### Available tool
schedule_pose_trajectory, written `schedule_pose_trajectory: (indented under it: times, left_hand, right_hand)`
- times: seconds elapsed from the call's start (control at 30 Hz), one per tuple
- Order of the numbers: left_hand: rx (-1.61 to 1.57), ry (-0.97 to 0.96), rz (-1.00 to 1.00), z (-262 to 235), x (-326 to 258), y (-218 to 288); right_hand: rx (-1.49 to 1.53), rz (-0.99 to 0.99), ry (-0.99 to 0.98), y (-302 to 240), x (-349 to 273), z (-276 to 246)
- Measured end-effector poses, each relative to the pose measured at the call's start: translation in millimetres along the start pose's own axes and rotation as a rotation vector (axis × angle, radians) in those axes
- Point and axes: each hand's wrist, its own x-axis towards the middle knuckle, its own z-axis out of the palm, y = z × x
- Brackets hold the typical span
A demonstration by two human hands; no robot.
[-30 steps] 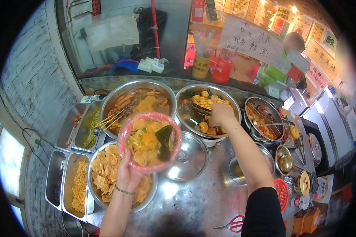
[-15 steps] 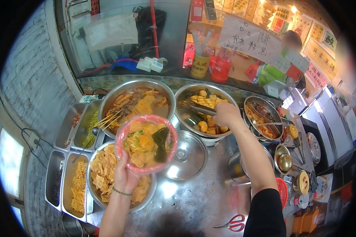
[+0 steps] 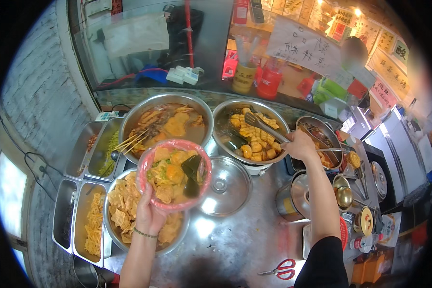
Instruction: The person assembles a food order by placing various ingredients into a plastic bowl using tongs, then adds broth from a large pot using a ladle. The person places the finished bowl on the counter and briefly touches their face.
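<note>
My left hand [image 3: 150, 217] is wrapped round the near side of a bowl [image 3: 169, 206] lined with pink plastic. Noodles, fried pieces, a dark green sheet like kelp and chopped greens fill it. My right hand [image 3: 301, 145] grips metal tongs [image 3: 268, 129] at the right rim of a steel pot [image 3: 217, 137]. Their tips hang over yellow tofu pieces [image 3: 260, 144] in dark broth; I see nothing clearly held between them. To the left is a larger pot [image 3: 125, 126] of broth with skewers [image 3: 132, 140]. A steel lid [image 3: 230, 192] lies beside the bowl.
Below my left hand stands a basin [image 3: 181, 235] of fried crisps. Steel trays [image 3: 77, 216] of toppings line the left side. At right are a smaller pot [image 3: 338, 158], a steel canister [image 3: 287, 201] and ladles [image 3: 344, 197]. Red-handled scissors [image 3: 285, 270] lie near the front. A person [image 3: 354, 52] is beyond the glass.
My right hand has moved right and slightly down, from over the pot to its rim. The tongs have shifted with it and now point up and left. The bowl has moved slightly left.
</note>
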Motion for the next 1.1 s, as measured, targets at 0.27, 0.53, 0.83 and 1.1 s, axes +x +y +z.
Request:
schedule_pose_trajectory:
  times: [0.27, 0.53, 0.83, 1.1]
  left_hand:
    - [-0.008, -0.012, -0.007, 10.1, 1.6, -4.6]
    - [0.047, 0.052, 0.011, 7.3, -4.8, -0.8]
    - [0.025, 0.053, 0.023, -4.8, -4.3, -1.6]
    - [0.034, 0.042, 0.000, 4.8, -3.1, -5.4]
  right_hand:
    - [-0.138, -0.200, 0.043, -30.3, -5.2, 10.9]
    - [-0.308, -0.260, 0.025, -78.3, 19.0, 37.6]
    - [-0.397, -0.222, -0.128, -101.9, 39.8, 25.7]
    - [-0.110, -0.114, -0.217, -75.1, 58.6, 45.8]
